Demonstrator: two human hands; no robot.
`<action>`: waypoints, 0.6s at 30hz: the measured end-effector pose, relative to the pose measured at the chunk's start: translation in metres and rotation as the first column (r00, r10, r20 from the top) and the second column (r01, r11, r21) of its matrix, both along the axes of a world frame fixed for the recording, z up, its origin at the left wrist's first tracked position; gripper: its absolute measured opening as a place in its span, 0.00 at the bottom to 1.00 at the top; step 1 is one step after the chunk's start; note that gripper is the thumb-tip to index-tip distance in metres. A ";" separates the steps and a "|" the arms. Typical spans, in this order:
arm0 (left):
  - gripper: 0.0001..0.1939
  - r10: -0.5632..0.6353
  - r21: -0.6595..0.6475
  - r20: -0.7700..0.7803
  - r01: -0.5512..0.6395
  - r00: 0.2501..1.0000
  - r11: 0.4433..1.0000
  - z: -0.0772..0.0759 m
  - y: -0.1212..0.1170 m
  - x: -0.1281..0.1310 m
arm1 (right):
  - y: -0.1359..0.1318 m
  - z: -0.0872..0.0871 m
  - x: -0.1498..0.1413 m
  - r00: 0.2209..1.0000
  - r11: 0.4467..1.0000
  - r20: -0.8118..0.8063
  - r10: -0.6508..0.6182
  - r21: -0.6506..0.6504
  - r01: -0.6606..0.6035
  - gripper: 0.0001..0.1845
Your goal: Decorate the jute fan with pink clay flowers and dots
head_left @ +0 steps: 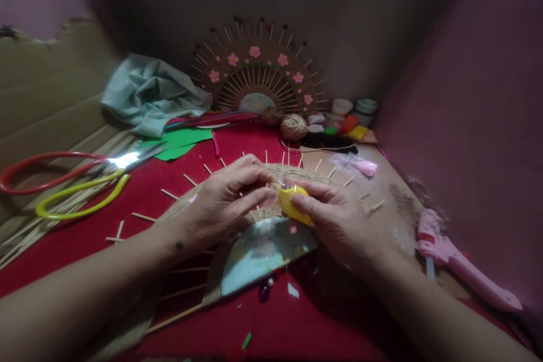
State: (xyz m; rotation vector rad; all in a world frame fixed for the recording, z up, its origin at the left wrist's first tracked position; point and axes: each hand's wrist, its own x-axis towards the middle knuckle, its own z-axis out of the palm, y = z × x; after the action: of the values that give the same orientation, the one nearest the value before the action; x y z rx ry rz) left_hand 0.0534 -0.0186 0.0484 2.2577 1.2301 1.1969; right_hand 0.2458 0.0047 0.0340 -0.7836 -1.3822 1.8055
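Observation:
My right hand [335, 212] grips a small yellow packet [292, 203], probably soft clay in clear plastic, between thumb and fingers. At the packet's left end, my left hand [241, 189] has its fingers pinched together by the clear wrapping; what exactly they grip is partly hidden. Beneath both hands lies a half-round woven fan [186, 201] with thin sticks poking out around its edge. Its pale blue, painted centre [254, 263] shows below the packet.
Large scissors [85, 198] lie at left on green foam sheet [182, 141]. A finished-looking flowered fan [254, 68] leans at the back, beside a crumpled cloth [153, 90]. Twine [293, 126], a wrapped pink lump [365, 167] and a pink glue gun [462, 260] are around.

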 end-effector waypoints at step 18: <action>0.07 0.148 -0.531 0.629 0.283 0.763 0.799 0.011 0.012 -0.016 | 0.001 0.003 -0.001 0.981 0.982 0.049 -0.186 -0.017 0.187 0.20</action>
State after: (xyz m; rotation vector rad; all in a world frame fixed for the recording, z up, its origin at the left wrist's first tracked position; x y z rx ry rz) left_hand 0.0379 -0.0071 0.0590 1.2375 1.0163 1.1801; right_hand 0.2446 0.0059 0.0365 -0.9398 -1.2757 1.6686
